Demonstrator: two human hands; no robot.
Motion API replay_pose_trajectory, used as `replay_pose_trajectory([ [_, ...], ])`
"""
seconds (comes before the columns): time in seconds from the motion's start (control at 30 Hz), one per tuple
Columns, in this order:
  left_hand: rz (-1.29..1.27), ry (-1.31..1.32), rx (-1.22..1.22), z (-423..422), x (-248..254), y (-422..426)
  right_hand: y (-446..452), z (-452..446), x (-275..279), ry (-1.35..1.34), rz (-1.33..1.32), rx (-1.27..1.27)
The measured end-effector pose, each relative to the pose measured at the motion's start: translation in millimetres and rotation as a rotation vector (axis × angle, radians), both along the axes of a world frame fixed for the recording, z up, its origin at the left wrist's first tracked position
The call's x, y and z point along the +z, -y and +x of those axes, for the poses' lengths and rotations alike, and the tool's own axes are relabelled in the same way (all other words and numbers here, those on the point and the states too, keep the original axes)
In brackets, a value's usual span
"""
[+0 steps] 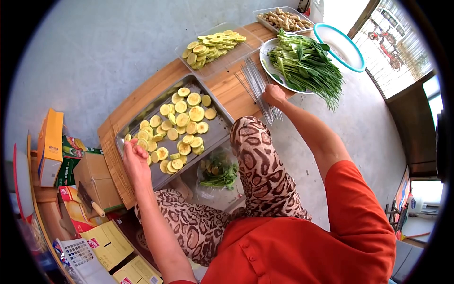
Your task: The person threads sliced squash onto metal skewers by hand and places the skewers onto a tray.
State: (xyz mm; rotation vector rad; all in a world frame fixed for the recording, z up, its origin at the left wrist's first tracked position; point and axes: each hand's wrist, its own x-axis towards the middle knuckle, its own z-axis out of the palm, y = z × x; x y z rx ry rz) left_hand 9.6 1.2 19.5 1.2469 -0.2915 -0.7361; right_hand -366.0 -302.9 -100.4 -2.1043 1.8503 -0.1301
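My left hand is at the left edge of a metal tray, its fingers curled and pinching a round zucchini slice at the tips. Many more zucchini slices lie scattered and overlapping in the tray. On the right, my right hand is closed on thin metal skewers, which lie in a loose bundle across the table edge. How many of them the fingers grip is hidden.
Behind the tray, a clear plastic container holds skewered zucchini slices. Leafy greens overhang a white plate. Another container of brown pieces stands farther back. A knife rests by cardboard boxes at left.
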Motion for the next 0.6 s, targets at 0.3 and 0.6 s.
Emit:
replay_pose_trajectory([
  [0.3, -0.017, -0.017, -0.013, 2, -4, -5, 7, -16, 3, 0.345, 0.226, -0.045],
  [0.6, -0.054, -0.038, 0.045, 9, -11, -16, -41, -33, 60, 1.209, 0.793, -0.235],
])
